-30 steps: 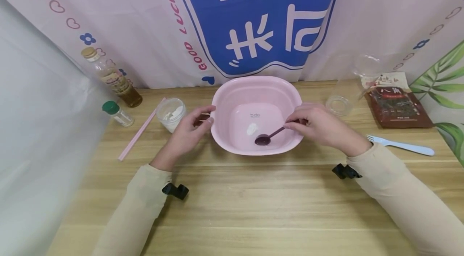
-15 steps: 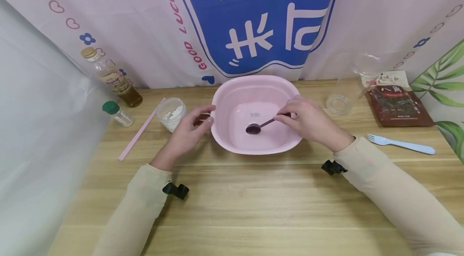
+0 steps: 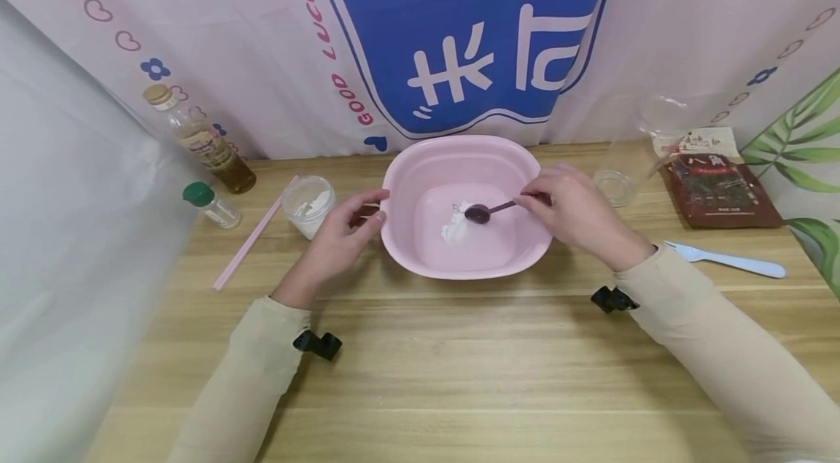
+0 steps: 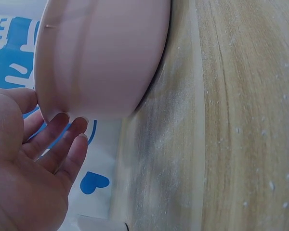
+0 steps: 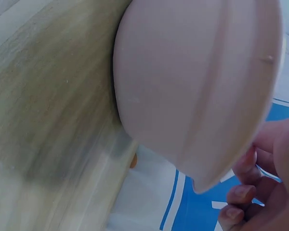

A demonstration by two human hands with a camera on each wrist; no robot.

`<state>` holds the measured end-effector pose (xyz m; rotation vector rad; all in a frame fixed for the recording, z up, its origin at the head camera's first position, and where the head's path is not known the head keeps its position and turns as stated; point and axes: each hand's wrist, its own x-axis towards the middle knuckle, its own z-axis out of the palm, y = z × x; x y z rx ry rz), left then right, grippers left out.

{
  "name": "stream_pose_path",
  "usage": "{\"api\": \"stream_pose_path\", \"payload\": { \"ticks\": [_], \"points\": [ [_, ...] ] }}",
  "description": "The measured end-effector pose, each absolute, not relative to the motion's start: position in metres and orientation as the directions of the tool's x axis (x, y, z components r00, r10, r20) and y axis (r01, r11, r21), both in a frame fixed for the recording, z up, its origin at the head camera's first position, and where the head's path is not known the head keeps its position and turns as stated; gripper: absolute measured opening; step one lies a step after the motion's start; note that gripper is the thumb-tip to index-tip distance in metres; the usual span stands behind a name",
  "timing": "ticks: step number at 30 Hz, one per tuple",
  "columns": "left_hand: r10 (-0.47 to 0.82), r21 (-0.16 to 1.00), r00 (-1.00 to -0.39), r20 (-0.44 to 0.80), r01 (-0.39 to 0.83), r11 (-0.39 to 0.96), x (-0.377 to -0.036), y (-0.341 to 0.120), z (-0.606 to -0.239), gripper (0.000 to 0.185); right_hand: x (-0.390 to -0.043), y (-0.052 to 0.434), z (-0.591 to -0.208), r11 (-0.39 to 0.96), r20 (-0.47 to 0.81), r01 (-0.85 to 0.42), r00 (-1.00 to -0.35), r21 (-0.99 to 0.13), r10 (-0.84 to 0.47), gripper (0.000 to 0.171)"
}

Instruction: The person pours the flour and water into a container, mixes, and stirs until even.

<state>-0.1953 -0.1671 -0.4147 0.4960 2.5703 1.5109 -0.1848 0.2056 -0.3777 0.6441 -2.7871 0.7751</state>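
Note:
A pink basin stands on the table with white powder on its floor. My left hand holds the basin's left rim, thumb and fingers at its edge; in the left wrist view the fingertips are under the rim. My right hand pinches the handle of a dark brown spoon over the right side of the basin. The spoon's bowl is inside, beside the powder. In the right wrist view the basin's wall hides the spoon, and curled fingers show beyond the rim.
Left of the basin stand a clear jar of white powder, pink chopsticks, a green-capped shaker and an oil bottle. To the right are a clear, bottle-like container, a dark red spice packet and a blue fork.
My right hand first moves left with the spoon, then back right and up. White powder now lies on the basin floor where the spoon's bowl was. My left hand stays at the rim.

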Motion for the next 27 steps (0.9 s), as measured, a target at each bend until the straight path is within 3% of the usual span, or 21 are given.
{"api": "stream_pose_path", "payload": {
  "ticks": [6,13,27],
  "points": [
    [0.338,0.867,-0.939,0.061,0.218,0.448,-0.196,-0.167,-0.415,0.044,-0.178,0.208,-0.375,0.735,0.212,-0.449,-0.892,-0.508,-0.399,0.009],
    [0.34,0.866,-0.938,0.069,0.225,0.446,-0.195,-0.167,-0.415,0.044,-0.177,0.192,-0.381,0.653,0.218,-0.492,-0.862,-0.576,-0.457,0.008],
    [0.339,0.864,-0.938,0.07,0.227,0.45,-0.195,-0.167,-0.415,0.044,-0.181,0.185,-0.383,0.801,0.27,-0.443,-0.894,-0.402,-0.359,0.012]
  ]
}}
